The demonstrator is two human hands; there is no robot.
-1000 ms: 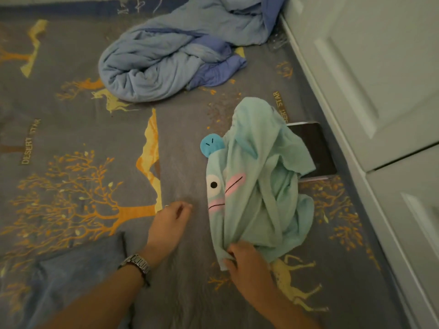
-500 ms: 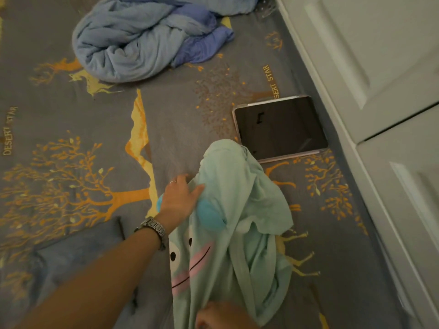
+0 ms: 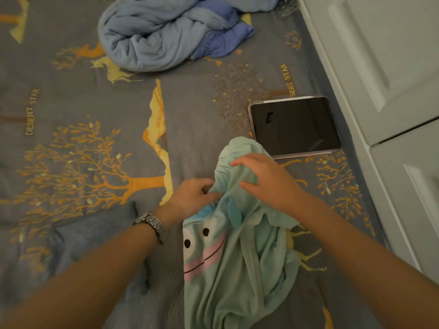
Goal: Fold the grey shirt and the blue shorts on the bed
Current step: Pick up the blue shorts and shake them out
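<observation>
We see the shirt lying crumpled on the bed, low and right of centre. It looks pale mint-grey in this light. A cartoon face shows on its left side: two eyes, pink cheeks, a thin black mouth line. Blue flaps stick up near the top of the face.

Left hand: fingers curled, pinching a bunch of shirt fabric at the upper left edge. A metal watch sits on that wrist.

Right hand: rests on the top of the shirt, fingers bent over the bunched cloth and gripping it. Both forearms reach in from the bottom corners.

A dark blue-grey cloth lies flat at lower left, partly under the left forearm. We cannot tell whether it is the shorts.

A tablet with a dark screen lies just beyond the shirt, to the right; the shirt's top edge is just beside its near left corner, and we cannot tell whether they touch. A rumpled blue blanket lies at the far end of the bed, well apart from the shirt. White panelled doors run along the right side. The bedsheet is grey with orange trees and the words "DESERT STAR".
</observation>
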